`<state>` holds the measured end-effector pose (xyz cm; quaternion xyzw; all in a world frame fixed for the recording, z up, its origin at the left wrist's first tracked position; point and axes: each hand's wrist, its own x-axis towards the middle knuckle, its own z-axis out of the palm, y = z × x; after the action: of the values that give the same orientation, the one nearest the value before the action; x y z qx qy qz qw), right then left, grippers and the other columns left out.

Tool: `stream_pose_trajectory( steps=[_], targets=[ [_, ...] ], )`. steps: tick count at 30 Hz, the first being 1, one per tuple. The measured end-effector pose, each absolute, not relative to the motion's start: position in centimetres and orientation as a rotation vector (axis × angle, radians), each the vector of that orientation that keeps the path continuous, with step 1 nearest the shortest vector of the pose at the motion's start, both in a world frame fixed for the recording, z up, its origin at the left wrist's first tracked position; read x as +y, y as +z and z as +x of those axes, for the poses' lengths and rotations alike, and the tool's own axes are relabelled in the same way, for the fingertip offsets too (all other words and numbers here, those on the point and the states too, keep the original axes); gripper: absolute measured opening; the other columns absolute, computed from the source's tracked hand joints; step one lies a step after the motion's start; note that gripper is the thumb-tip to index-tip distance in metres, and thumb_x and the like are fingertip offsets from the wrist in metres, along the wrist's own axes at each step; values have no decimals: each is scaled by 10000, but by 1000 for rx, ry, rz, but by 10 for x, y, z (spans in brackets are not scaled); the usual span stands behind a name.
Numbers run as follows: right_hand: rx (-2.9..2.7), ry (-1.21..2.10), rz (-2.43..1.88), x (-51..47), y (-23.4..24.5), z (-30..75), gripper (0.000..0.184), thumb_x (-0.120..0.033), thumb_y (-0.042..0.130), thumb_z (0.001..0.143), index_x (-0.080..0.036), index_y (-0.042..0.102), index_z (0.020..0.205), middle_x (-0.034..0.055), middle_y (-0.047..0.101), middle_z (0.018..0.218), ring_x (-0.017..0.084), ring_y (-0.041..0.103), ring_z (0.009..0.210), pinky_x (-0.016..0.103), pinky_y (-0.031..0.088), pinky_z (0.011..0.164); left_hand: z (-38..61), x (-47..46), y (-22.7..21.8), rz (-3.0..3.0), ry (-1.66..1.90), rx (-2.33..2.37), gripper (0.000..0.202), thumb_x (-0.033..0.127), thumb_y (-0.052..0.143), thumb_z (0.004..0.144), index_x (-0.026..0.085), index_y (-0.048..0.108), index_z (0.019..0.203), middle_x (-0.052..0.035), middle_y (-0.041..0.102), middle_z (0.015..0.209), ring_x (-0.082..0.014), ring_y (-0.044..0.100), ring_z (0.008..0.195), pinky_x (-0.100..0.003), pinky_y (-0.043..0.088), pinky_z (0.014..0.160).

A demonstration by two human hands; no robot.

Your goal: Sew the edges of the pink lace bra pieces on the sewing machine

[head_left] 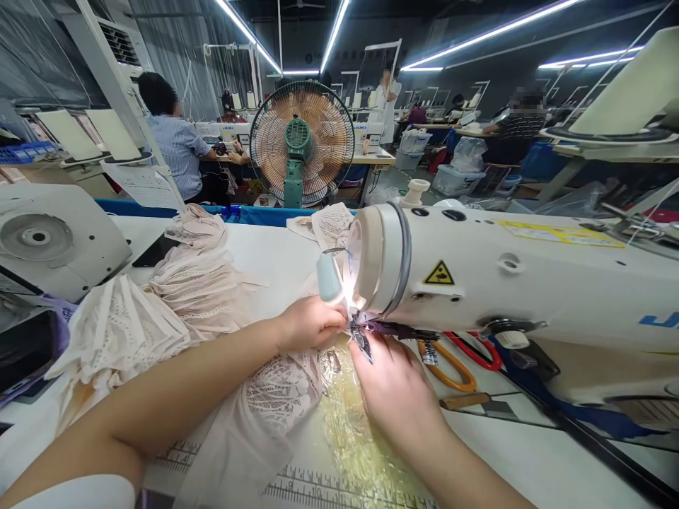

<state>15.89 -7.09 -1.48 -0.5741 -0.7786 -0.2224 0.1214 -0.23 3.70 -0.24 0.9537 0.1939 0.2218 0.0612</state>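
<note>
My left hand (310, 324) is curled closed on pale pink lace fabric (276, 403) just left of the needle of the white sewing machine (509, 276). My right hand (395, 385) lies on the same lace right of the presser foot (361, 338), fingers pressed together at the fabric under the needle. The machine's lamp lights the lace beneath both hands. The fingertips are partly hidden by the machine head.
A heap of pink lace pieces (159, 304) lies at the left. Orange and red-handled scissors (456, 364) rest behind the machine head. A standing fan (301, 145) faces me. Other people sit at machines in the back. Another machine (47, 240) stands far left.
</note>
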Motion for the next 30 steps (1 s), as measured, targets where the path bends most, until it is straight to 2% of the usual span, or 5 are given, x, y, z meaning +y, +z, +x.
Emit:
stream_pose_trajectory(
  steps=[7, 12, 16, 20, 30],
  targets=[
    [-2384, -576, -1728, -81, -24, 174, 487, -26, 441, 715, -219, 604, 1130, 95, 592, 1209, 255, 594, 912, 338, 503, 653, -4, 35, -19, 3058, 482, 382, 131, 131, 512, 836, 158, 633, 795, -47, 667, 973, -196, 561, 952, -305, 432, 836],
    [-2395, -536, -1749, -86, -21, 175, 472, -43, 430, 746, -234, 593, 1146, 89, 551, 1271, 262, 565, 1011, 352, 497, 722, -2, 26, -14, 3128, 356, 428, 213, 223, 432, 921, 183, 631, 987, -52, 647, 910, -204, 546, 905, -321, 405, 795],
    [-2377, -544, -1762, -84, -18, 168, 471, -35, 424, 735, -214, 605, 1131, 87, 587, 1222, 264, 588, 945, 360, 501, 683, -2, 22, -11, 3023, 291, 599, 225, 297, 440, 926, 177, 631, 924, -39, 634, 908, -181, 551, 866, -296, 401, 779],
    [-2273, -574, -1654, -86, -20, 166, 375, -60, 408, 740, -203, 680, 956, 75, 608, 1199, 249, 574, 986, 371, 478, 778, -3, 20, -14, 3132, 369, 357, 217, 201, 414, 923, 175, 627, 954, -49, 624, 1070, -200, 517, 1003, -330, 362, 872],
    [-2403, -572, -1692, -83, -26, 178, 450, -54, 422, 736, -231, 625, 1096, 99, 561, 1265, 285, 544, 1075, 364, 501, 741, -5, 18, -18, 3147, 377, 318, 209, 151, 473, 846, 186, 624, 986, -64, 619, 1104, -209, 506, 1038, -362, 353, 889]
  ],
)
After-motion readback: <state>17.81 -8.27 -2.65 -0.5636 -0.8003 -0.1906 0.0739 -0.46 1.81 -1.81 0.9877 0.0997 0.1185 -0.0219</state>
